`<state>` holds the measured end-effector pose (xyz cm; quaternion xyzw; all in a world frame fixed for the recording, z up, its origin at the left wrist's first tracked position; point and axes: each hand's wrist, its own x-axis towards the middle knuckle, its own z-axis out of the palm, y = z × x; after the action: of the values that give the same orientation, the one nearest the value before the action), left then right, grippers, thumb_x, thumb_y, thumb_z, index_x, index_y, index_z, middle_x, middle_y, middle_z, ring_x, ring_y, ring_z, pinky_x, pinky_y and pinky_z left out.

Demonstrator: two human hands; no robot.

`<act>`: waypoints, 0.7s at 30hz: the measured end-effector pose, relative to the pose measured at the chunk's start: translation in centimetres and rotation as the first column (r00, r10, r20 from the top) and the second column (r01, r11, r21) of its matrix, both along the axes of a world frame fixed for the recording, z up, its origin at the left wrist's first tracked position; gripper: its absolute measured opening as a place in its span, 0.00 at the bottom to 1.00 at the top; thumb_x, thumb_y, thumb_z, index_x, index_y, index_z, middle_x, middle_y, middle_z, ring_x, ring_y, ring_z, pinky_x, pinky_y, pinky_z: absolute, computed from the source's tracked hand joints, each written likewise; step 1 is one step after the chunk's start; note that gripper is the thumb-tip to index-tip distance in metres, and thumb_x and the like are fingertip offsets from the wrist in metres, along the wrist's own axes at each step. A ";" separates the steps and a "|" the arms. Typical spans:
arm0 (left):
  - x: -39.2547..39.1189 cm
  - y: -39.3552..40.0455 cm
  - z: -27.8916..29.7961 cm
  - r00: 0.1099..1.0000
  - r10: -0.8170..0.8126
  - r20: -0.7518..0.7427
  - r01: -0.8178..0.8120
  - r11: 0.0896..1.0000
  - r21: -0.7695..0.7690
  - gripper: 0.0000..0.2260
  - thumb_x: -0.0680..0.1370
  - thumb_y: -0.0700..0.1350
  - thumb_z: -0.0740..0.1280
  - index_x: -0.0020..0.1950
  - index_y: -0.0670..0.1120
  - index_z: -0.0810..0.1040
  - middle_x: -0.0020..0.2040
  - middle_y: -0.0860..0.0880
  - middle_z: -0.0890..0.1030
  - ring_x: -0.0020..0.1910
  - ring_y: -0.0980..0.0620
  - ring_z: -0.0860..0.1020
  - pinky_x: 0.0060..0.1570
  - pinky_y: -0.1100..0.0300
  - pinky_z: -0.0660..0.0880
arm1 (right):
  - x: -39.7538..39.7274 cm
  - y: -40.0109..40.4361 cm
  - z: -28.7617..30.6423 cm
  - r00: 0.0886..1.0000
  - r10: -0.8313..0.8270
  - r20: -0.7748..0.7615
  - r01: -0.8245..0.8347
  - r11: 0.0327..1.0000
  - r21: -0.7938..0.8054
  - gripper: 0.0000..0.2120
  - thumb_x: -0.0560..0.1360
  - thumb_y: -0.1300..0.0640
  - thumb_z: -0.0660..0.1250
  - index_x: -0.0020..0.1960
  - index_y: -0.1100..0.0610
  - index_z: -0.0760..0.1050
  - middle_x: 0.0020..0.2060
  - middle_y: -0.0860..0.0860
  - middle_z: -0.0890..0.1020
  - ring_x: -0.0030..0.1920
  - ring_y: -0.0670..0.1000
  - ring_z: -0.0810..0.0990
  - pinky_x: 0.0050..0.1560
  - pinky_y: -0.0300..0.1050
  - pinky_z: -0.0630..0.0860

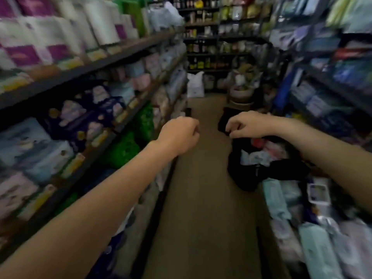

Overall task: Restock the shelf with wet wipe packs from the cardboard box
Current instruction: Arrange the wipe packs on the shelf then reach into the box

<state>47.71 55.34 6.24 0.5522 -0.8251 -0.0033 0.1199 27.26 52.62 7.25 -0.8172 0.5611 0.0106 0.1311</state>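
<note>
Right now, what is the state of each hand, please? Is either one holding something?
Left hand: fingers curled, nothing visible in it.
Right hand: fingers curled loosely; the blurred picture does not show whether it pinches anything.

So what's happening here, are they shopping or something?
A person stands in a narrow shop aisle with both bare arms stretched out ahead. The left hand and the right hand have curled fingers and hold nothing. Packed dark shelves run along both sides, with white paper rolls in purple wrapping up on the left. A black bag lies on the brown floor. No cardboard box shows, and the picture is blurry.
</note>
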 end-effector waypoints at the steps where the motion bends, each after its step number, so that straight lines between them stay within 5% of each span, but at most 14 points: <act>1: -3.1 -0.4 -1.3 0.998 -0.061 0.017 0.061 0.998 0.028 0.11 0.76 0.44 0.59 0.55 0.46 0.78 0.54 0.44 0.81 0.54 0.41 0.78 0.51 0.51 0.75 | -3.7 0.8 -1.4 0.997 -0.073 -0.002 0.073 0.997 0.031 0.15 0.77 0.53 0.64 0.62 0.56 0.74 0.55 0.52 0.78 0.55 0.51 0.77 0.50 0.38 0.69; 7: -19.9 -1.0 -9.4 0.951 -0.306 0.039 0.289 0.927 0.238 0.11 0.76 0.43 0.60 0.55 0.46 0.78 0.56 0.43 0.80 0.56 0.41 0.77 0.51 0.53 0.73 | -22.8 5.8 -10.0 0.936 -0.349 -0.038 0.348 0.904 0.249 0.11 0.76 0.58 0.64 0.57 0.60 0.76 0.50 0.53 0.80 0.48 0.47 0.74 0.48 0.39 0.71; 10: -26.9 -1.5 -13.5 0.928 -0.364 0.074 0.315 0.876 0.364 0.12 0.77 0.42 0.58 0.56 0.44 0.77 0.55 0.43 0.80 0.55 0.41 0.77 0.51 0.52 0.73 | -29.0 7.3 -13.9 0.891 -0.450 -0.062 0.446 0.843 0.302 0.11 0.77 0.61 0.62 0.57 0.63 0.77 0.47 0.53 0.79 0.49 0.50 0.76 0.43 0.32 0.69; 15: -34.7 -2.8 -19.2 0.918 -0.383 0.106 0.289 0.826 0.483 0.13 0.78 0.42 0.56 0.58 0.44 0.76 0.57 0.43 0.79 0.55 0.41 0.77 0.50 0.51 0.73 | -36.0 7.0 -21.0 0.837 -0.542 -0.075 0.521 0.748 0.411 0.11 0.75 0.62 0.63 0.53 0.68 0.78 0.54 0.62 0.81 0.57 0.58 0.78 0.50 0.42 0.72; 19: -36.0 -3.3 -23.5 0.923 -0.340 0.180 0.189 0.808 0.558 0.15 0.77 0.43 0.57 0.62 0.47 0.75 0.61 0.42 0.78 0.57 0.39 0.77 0.52 0.52 0.74 | -36.6 6.0 -27.1 0.830 -0.554 -0.058 0.502 0.698 0.511 0.13 0.75 0.58 0.64 0.40 0.68 0.77 0.36 0.62 0.81 0.41 0.58 0.80 0.33 0.43 0.67; 21: -35.6 -3.5 -25.4 0.927 -0.306 0.214 0.128 0.799 0.588 0.14 0.77 0.43 0.57 0.60 0.46 0.76 0.59 0.42 0.79 0.56 0.40 0.77 0.52 0.51 0.75 | -35.3 5.0 -30.3 0.862 -0.504 -0.055 0.447 0.706 0.549 0.18 0.77 0.53 0.63 0.32 0.61 0.68 0.26 0.54 0.70 0.29 0.52 0.70 0.32 0.43 0.64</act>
<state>12.12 51.79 -19.14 0.4571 -0.8537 -0.1772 -0.1757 -8.07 57.64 -23.01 -0.5724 0.7186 0.0945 0.3834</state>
